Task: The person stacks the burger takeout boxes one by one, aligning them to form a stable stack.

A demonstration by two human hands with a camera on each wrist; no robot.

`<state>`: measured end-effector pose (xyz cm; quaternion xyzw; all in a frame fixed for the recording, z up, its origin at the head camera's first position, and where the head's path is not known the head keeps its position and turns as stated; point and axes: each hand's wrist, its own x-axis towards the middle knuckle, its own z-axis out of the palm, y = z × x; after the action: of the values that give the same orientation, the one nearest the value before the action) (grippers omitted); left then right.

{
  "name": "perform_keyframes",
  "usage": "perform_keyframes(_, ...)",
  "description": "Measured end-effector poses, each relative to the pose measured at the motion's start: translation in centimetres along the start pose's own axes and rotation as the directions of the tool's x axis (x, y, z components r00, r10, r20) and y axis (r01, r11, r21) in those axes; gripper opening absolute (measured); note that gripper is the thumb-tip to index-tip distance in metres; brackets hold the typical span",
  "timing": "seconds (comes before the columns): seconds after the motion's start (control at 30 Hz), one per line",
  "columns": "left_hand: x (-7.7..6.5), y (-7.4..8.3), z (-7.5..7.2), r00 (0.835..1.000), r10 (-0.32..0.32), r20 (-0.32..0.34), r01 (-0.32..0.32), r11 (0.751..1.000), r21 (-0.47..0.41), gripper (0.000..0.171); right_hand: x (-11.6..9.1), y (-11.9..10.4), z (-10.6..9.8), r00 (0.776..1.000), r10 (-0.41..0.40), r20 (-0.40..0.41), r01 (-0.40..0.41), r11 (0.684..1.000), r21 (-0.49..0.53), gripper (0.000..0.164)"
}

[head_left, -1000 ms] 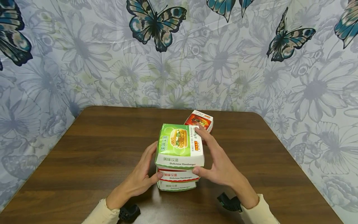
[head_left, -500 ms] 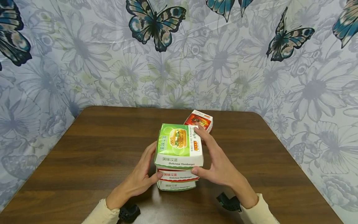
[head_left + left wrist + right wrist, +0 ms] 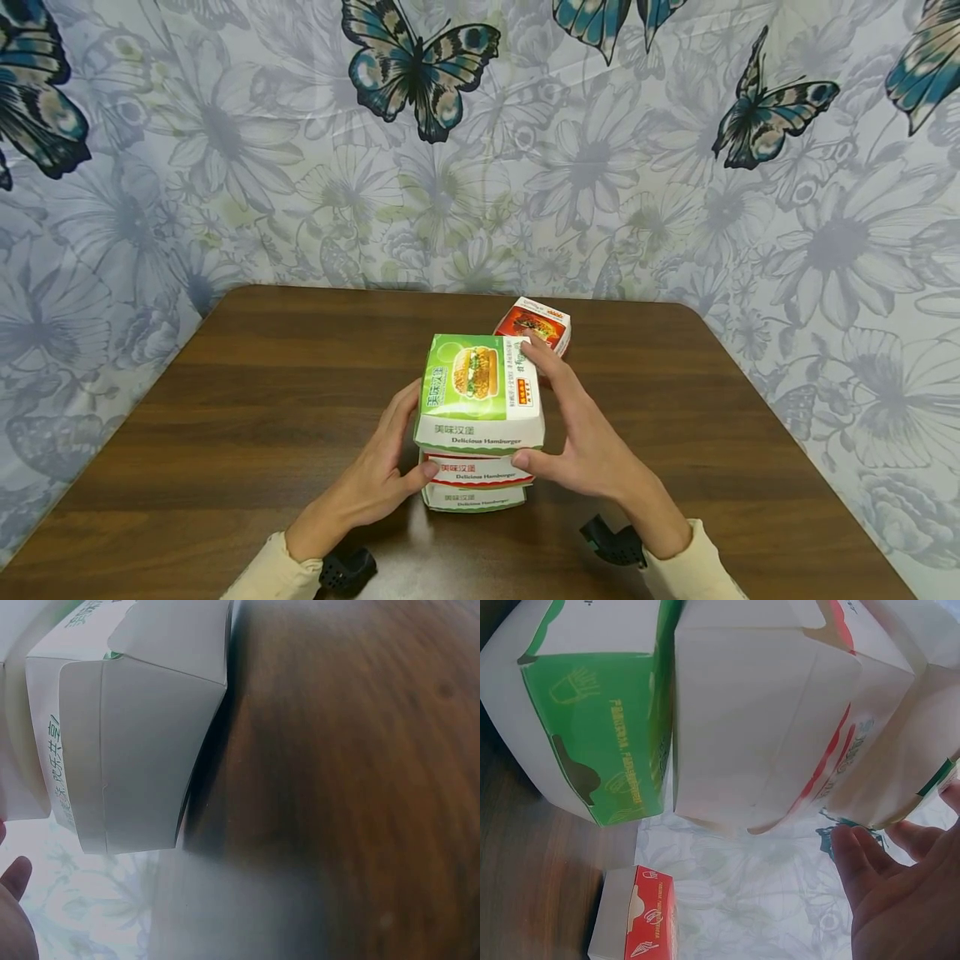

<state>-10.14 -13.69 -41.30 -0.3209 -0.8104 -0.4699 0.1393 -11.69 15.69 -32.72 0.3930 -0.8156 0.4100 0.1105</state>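
Observation:
Several hamburger boxes stand stacked: a green box (image 3: 474,383) on top, a white box with red trim (image 3: 483,470) in the middle, and another green-trimmed box (image 3: 474,498) on the table. My left hand (image 3: 367,479) flanks the stack, thumb at the middle box's front corner, fingers extended along the left side and partly hidden. On the other side my right hand (image 3: 592,442) spans the top box, with its index finger at the far top edge and thumb near the front lower corner. In the right wrist view, the other fingers (image 3: 859,870) extend loosely beside the boxes.
A smaller-looking red hamburger box (image 3: 536,321) sits behind the stack to the right, near the far edge of the brown wooden table (image 3: 300,358). Beyond it hangs a flowered cloth with butterflies (image 3: 420,75).
The top green box has shifted very slightly left and turned a little over the lower boxes, with my right hand moving along. My left hand is nearly still. The view has tilted slightly.

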Motion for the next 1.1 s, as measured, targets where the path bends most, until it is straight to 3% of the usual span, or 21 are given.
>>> perform_keyframes(0.3, -0.1, 0.6, 0.0, 1.0, -0.031, 0.001, 0.031, 1.0, 0.004, 0.094, -0.2, 0.3, 0.2, 0.998, -0.054, -0.019, 0.055, 0.998, 0.025, 0.105)
perform_keyframes(0.47, 0.1, 0.6, -0.2, 1.0, -0.016, -0.005, 0.016, 1.0, -0.008, 0.097, -0.2, 0.1, 0.1, 0.999, -0.034, -0.009, 0.035, 0.999, 0.036, 0.105)
perform_keyframes(0.6, 0.4, 0.4, -0.5, 0.999, 0.022, -0.031, -0.023, 0.999, -0.031, 0.1, -0.3, 0.0, 0.1, 0.999, -0.032, -0.007, 0.033, 0.999, 0.039, 0.106)
perform_keyframes(0.83, 0.9, 0.3, -1.1, 0.985, 0.15, -0.081, -0.153, 0.988, -0.033, 0.101, -0.1, 0.1, 0.1, 0.997, -0.069, -0.029, 0.071, 0.996, 0.05, 0.108)
perform_keyframes(1.1, 2.0, 1.3, -2.3, 0.97, 0.21, -0.122, -0.212, 0.977, -0.004, 0.105, 0.2, -0.2, 0.1, 0.997, -0.067, -0.028, 0.069, 0.995, 0.074, 0.107)
